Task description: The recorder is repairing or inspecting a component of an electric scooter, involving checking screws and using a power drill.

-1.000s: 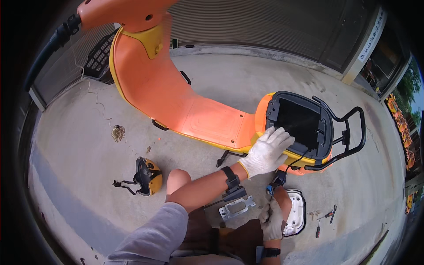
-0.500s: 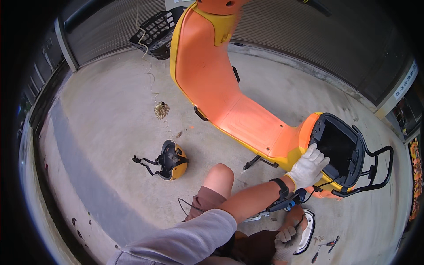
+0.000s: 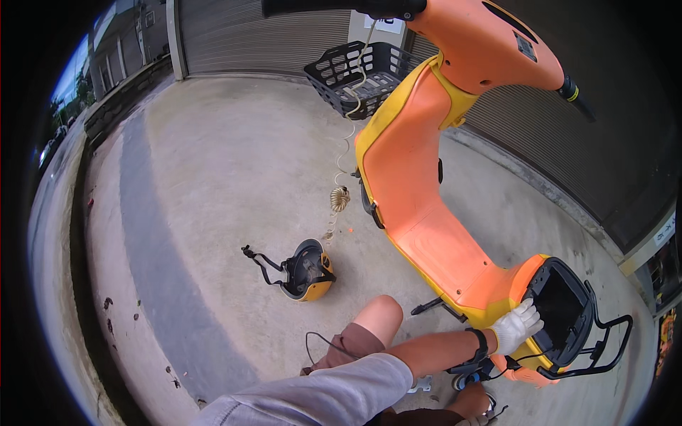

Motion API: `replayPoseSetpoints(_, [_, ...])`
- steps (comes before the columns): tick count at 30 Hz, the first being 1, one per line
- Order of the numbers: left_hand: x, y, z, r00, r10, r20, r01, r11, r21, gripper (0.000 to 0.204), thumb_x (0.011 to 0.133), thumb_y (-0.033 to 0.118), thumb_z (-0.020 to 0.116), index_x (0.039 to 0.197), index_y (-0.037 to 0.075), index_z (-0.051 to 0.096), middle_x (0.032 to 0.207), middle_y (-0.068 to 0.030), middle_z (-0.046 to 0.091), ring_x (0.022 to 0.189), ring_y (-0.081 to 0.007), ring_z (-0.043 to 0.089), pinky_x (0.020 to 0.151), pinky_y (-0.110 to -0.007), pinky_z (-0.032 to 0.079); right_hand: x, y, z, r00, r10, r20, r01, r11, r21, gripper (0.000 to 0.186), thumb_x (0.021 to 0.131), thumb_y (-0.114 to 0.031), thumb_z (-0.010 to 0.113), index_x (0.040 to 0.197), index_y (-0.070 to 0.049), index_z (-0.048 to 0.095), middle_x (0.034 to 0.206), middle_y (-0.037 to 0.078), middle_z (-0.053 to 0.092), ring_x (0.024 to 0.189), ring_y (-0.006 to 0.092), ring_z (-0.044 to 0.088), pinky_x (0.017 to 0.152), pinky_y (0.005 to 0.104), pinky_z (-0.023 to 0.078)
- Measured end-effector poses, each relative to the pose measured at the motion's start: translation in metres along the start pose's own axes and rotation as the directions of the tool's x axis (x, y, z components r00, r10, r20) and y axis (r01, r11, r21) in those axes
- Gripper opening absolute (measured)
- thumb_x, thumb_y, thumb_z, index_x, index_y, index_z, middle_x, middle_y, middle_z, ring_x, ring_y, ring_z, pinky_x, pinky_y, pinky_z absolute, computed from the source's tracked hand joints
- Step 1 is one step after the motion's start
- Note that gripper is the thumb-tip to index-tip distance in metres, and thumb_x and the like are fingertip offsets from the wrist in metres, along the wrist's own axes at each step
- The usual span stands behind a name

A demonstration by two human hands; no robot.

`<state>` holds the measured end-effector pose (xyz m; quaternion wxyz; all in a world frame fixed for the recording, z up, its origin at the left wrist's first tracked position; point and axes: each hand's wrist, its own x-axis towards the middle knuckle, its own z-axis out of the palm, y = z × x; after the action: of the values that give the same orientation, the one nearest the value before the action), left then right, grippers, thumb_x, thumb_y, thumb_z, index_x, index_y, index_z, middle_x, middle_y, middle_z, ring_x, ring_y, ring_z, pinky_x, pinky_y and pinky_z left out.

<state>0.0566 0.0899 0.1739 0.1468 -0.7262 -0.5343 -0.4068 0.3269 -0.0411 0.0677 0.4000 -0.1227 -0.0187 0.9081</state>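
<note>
My left hand [image 3: 516, 326], in a white glove, has its fingers curled over the near rim of the open compartment [image 3: 565, 305] at the rear of the orange-and-yellow scooter [image 3: 415, 184]. A black cable runs down from the compartment beside it, toward a dark object with a blue part [image 3: 465, 376] below. My right hand [image 3: 472, 421], also gloved, is mostly cut off at the lower edge, so its grip is hidden. My bare left knee [image 3: 376, 319] sits under my left forearm.
A yellow helmet [image 3: 316, 287] with black straps lies on the concrete [image 3: 206, 177] left of the scooter. A black basket [image 3: 330, 85] and a coiled cream hose [image 3: 339, 199] are farther back. Shutter walls stand behind; a ledge [image 3: 78, 234] runs along the left.
The view has swung left, so the scooter, helmet and hose sit farther right and the basket shows fully. My left hand stays on the compartment rim; my right hand has dropped mostly out of frame.
</note>
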Motion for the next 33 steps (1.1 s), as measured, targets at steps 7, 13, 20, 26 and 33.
replayPoseSetpoints(7, [0.001, 0.0, -0.043, 0.968, 0.033, 0.251, -0.033, 0.999, -0.004, 0.054, 0.085, 0.018, 0.057, 0.136, 0.003, 0.053, 0.139, -0.0155, 0.051, 0.138, -0.0305, 0.041, 0.119, -0.051, 0.025, -0.034, 0.004, 0.049, 0.838, -0.451, -0.306, 0.335, 0.869, -0.364, 0.023, 0.098, -0.022, 0.054, 0.117, -0.008, 0.056, 0.09, 0.002, 0.06, 0.08, 0.0151, 0.059, 0.071, 0.03, 0.054])
replayPoseSetpoints(13, [-0.054, -0.019, -0.068, 0.774, -0.077, 0.628, 0.286, 0.928, -0.239, 0.036, 0.093, 0.034, 0.052, 0.118, 0.012, 0.067, 0.117, -0.0125, 0.068, 0.105, -0.0317, 0.065, 0.09, -0.044, 0.051, -0.11, -0.03, -0.006, 0.666, -0.59, -0.455, 0.492, 0.807, -0.327, 0.026, 0.095, -0.013, 0.058, 0.119, -0.005, 0.062, 0.106, 0.006, 0.074, 0.08, 0.0154, 0.071, 0.067, 0.0278, 0.059])
replayPoseSetpoints(20, [-0.16, -0.009, -0.033, 0.564, -0.114, 0.818, 0.509, 0.828, -0.236, 0.031, 0.095, 0.031, 0.056, 0.11, 0.008, 0.071, 0.107, -0.0161, 0.071, 0.094, -0.0337, 0.068, 0.084, -0.04, 0.053, -0.113, -0.036, -0.118, 0.405, -0.381, -0.831, 0.011, 0.911, -0.412, 0.013, 0.098, -0.019, 0.047, 0.096, -0.011, 0.056, 0.076, 0.0, 0.059, 0.057, 0.0098, 0.052, 0.044, 0.0228, 0.041])
replayPoseSetpoints(26, [-0.215, -0.006, -0.002, 0.19, -0.434, 0.881, 0.799, -0.453, -0.396, 0.022, 0.097, 0.021, 0.059, 0.108, 0.004, 0.067, 0.103, -0.0146, 0.072, 0.091, -0.0292, 0.07, 0.075, -0.042, 0.058, -0.079, -0.051, -0.175, 0.428, -0.32, -0.845, -0.128, 0.904, -0.407, 0.017, 0.098, -0.022, 0.051, 0.1, -0.008, 0.06, 0.081, 0.004, 0.065, 0.06, 0.0149, 0.059, 0.046, 0.0268, 0.045])
replayPoseSetpoints(33, [-0.246, 0.003, 0.017, -0.001, -0.475, 0.88, 0.851, -0.463, -0.249, 0.031, 0.095, 0.028, 0.059, 0.113, 0.004, 0.066, 0.111, -0.0158, 0.068, 0.1, -0.0323, 0.066, 0.085, -0.046, 0.053, -0.08, -0.059, -0.197, 0.389, -0.439, -0.81, 0.048, 0.887, -0.459, 0.023, 0.098, -0.02, 0.055, 0.113, -0.003, 0.058, 0.104, 0.013, 0.067, 0.078, 0.023, 0.066, 0.065, 0.0342, 0.057])
